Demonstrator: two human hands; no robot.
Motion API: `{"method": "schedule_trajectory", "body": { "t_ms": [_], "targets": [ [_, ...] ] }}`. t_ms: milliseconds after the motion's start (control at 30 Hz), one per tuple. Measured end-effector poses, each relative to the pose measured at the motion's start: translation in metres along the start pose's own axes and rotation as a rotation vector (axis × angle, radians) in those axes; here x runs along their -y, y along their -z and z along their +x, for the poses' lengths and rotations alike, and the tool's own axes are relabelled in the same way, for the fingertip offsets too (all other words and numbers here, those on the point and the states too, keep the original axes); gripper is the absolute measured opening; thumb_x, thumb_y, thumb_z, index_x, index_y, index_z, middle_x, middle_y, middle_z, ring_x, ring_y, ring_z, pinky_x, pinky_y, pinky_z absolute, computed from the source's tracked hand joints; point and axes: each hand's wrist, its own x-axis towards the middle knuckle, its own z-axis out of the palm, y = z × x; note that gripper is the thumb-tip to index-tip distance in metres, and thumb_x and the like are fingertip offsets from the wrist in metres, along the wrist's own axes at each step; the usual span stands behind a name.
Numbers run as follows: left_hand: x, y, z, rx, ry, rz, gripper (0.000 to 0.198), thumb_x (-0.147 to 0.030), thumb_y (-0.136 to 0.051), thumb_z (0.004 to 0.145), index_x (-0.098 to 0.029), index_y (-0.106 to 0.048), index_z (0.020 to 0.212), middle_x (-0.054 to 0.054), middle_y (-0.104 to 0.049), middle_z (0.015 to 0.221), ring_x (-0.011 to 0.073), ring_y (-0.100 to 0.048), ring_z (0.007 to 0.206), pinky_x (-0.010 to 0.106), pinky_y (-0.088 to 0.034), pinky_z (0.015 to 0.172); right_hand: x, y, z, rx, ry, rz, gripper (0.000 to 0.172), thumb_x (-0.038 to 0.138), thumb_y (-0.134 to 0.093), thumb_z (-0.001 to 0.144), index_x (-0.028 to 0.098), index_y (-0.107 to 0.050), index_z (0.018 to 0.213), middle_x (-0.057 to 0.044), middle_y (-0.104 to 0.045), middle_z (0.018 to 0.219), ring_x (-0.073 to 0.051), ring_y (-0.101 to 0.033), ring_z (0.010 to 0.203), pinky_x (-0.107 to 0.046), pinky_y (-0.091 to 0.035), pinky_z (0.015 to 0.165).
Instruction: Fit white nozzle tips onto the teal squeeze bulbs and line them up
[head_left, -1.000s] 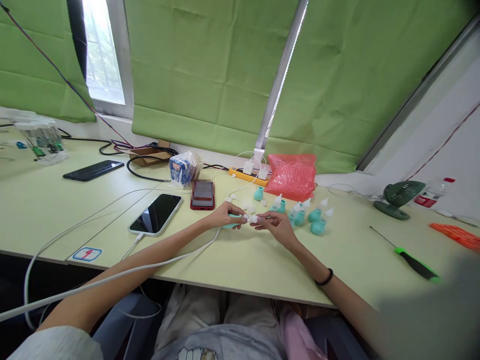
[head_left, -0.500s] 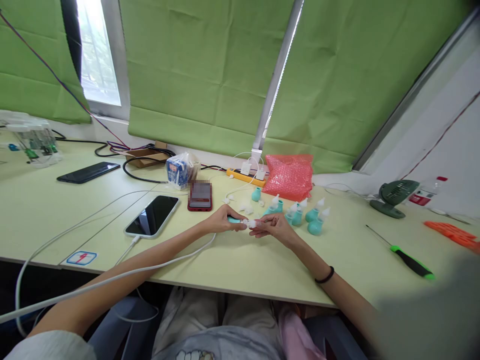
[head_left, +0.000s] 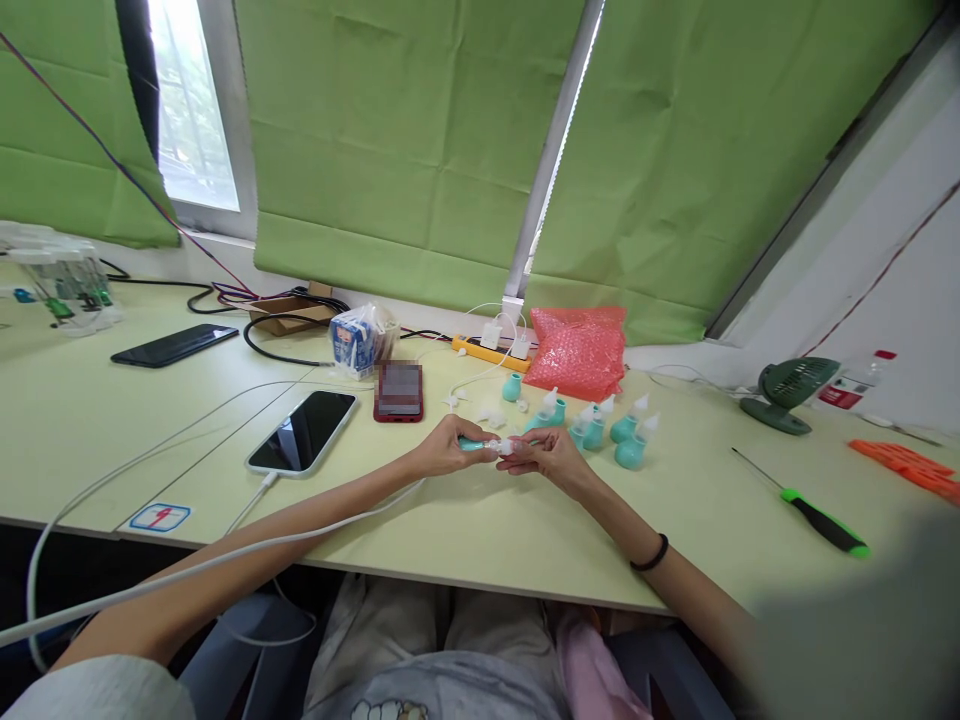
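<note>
"What do the hands have?"

"The left hand (head_left: 448, 447) pinches a teal piece (head_left: 470, 444) between thumb and fingers. The right hand (head_left: 551, 457) pinches a small white piece (head_left: 507, 447) end-on to it, both over the table (head_left: 480, 540)."

"Are the two joined?"

"I can't tell; fingertips hide where they meet. Pushed together out of line, the white one could skid out of so slight a grip."

"And if it fell?"

"It might get lost: small white bits (head_left: 491, 415) lie just beyond the hands (too blurred to sort one from another)."

"What's past those?"

"Teal bulbs with white tips (head_left: 630, 453), near the right hand. They look round-bottomed, so a careless sweep could topple or roll them."

"Anything else?"

"The white cable (head_left: 352, 517) running along the left forearm. A sharp tug of that arm might drag it across the work."
</note>
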Motion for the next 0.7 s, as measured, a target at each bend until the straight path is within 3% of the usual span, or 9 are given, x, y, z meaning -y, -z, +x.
{"method": "schedule_trajectory", "body": {
  "t_ms": [167,300,433,533,600,700],
  "targets": [
    [-0.002,-0.004,0.0,-0.023,0.027,0.027,0.036,-0.036,-0.055,0.067,-0.008,-0.063,0.089,0.005,-0.063,0.07,0.0114,-0.051,0.06,0.019,-0.038,0.053,0.003,-0.003,-0.004,-0.052,0.004,-0.009,0.027,0.032,-0.066,0.057,0.01,-0.062,0.072,-0.008,-0.065,0.066,-0.022,-0.062,0.064,-0.031,-0.051,0.059],
    [-0.005,-0.009,0.002,-0.066,0.048,-0.013,0.037,-0.037,-0.053,0.069,-0.009,-0.061,0.093,0.007,-0.063,0.081,0.0136,-0.053,0.067,0.019,-0.039,0.055,0.009,-0.01,-0.006,-0.21,0.101,-0.052,0.029,0.035,-0.065,0.057,0.011,-0.063,0.074,-0.007,-0.065,0.063,-0.02,-0.062,0.059,-0.031,-0.051,0.057],
    [-0.007,-0.004,0.007,-0.024,0.074,-0.076,0.04,-0.037,-0.046,0.074,-0.012,-0.055,0.103,0.007,-0.061,0.091,0.0147,-0.053,0.077,0.019,-0.041,0.058,0.024,-0.005,-0.013,-0.385,0.223,-0.225,0.028,0.038,-0.064,0.056,0.012,-0.063,0.065,-0.006,-0.063,0.055,-0.018,-0.059,0.048,-0.03,-0.05,0.048],
    [-0.005,0.014,0.014,-0.093,0.097,-0.009,0.041,-0.037,-0.041,0.076,-0.012,-0.052,0.107,0.008,-0.059,0.097,0.0142,-0.053,0.079,0.02,-0.042,0.061,0.042,0.015,-0.027,-0.601,0.378,-0.489,0.026,0.039,-0.061,0.058,0.014,-0.061,0.06,-0.004,-0.061,0.051,-0.016,-0.056,0.044,-0.027,-0.047,0.044],
    [-0.001,0.029,0.021,-0.171,0.134,0.149,0.037,-0.034,-0.042,0.075,-0.012,-0.057,0.1,0.008,-0.059,0.097,0.0139,-0.053,0.076,0.021,-0.042,0.063,0.054,0.036,-0.04,-0.746,0.474,-0.789,0.025,0.039,-0.058,0.061,0.014,-0.06,0.058,-0.002,-0.058,0.049,-0.014,-0.054,0.044,-0.026,-0.044,0.046],
    [0.007,0.046,0.034,-0.124,0.192,0.405,0.029,-0.03,-0.045,0.071,-0.013,-0.063,0.087,0.006,-0.063,0.082,0.0138,-0.054,0.069,0.022,-0.04,0.063,0.066,0.072,-0.055,-0.949,0.456,-1.263,0.024,0.036,-0.052,0.063,0.015,-0.06,0.055,-0.003,-0.057,0.05,-0.015,-0.054,0.05,-0.026,-0.041,0.052]
  ]
}}
